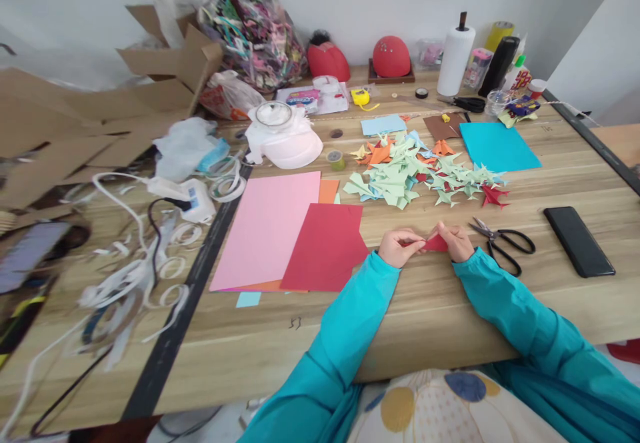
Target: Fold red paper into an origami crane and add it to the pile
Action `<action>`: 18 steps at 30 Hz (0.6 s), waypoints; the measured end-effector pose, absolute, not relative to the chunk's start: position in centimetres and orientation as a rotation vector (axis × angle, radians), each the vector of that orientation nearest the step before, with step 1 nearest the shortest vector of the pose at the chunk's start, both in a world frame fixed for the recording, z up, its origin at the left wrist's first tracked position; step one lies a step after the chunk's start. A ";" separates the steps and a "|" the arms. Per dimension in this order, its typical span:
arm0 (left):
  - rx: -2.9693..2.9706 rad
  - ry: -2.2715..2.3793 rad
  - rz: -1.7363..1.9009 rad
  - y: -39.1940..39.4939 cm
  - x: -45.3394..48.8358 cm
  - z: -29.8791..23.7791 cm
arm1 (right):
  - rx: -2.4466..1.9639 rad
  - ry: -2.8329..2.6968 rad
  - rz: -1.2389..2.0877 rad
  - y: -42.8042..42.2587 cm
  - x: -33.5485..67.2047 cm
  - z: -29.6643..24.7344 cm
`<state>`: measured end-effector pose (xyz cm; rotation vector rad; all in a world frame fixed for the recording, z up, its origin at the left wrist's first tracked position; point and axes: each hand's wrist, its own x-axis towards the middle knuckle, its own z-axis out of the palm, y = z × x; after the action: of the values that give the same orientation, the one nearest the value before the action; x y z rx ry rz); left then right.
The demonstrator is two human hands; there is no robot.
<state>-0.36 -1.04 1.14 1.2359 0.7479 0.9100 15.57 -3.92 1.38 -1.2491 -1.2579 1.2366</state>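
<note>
A small folded piece of red paper is pinched between my two hands above the wooden table. My left hand grips its left end with thumb and fingers. At its right end, my right hand holds it the same way. Black-handled scissors lie with blades parted just right of my right hand. Beyond my hands spreads a pile of folded paper shapes, mostly pale green, with some orange, blue and red ones. Red paper sheets lie to the left, overlapping pink sheets.
A black phone lies at the right. A turquoise sheet is behind the pile. At the left are a white power strip, tangled cables and cardboard. Along the wall stand a bag of colourful scraps and a red pincushion.
</note>
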 end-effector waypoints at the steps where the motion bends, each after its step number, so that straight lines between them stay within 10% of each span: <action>1: 1.231 0.751 0.924 -1.0 -0.4 1.1 | -1.227 -1.271 1.232 -3.9 15.6 1.4; 18: 1.273 0.782 0.995 -0.1 -1.0 1.1 | -1.149 -1.073 1.272 -3.5 16.1 0.5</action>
<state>-0.99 -0.11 1.10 1.2728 0.7816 0.9946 16.09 -3.54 0.46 -1.1485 -1.0733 1.2725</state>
